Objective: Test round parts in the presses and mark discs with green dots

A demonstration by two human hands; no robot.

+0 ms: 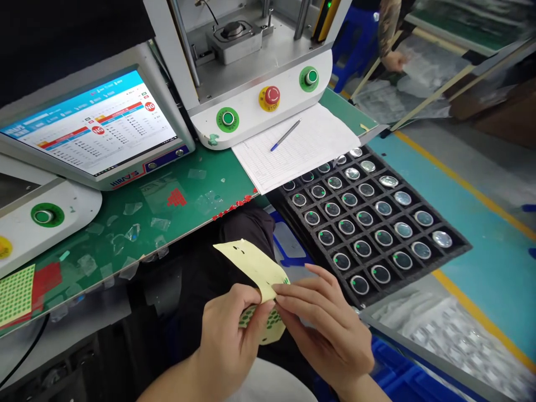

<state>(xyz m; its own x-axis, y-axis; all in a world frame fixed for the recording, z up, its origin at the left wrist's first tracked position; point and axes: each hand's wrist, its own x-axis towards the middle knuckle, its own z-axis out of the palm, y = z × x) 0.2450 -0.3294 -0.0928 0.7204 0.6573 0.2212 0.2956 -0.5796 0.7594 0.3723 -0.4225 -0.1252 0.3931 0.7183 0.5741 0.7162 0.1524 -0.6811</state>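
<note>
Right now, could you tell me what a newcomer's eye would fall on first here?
Probably the yellow sticker sheet with green dots, pinched between the left hand and right hand low in the middle. To the right lies the black tray of round parts, and upper left glows the screen with red NG marks.

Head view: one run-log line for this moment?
left hand: grips sticker sheet | right hand: pinches sheet edge | black tray: beside right hand, round parts inside
</note>
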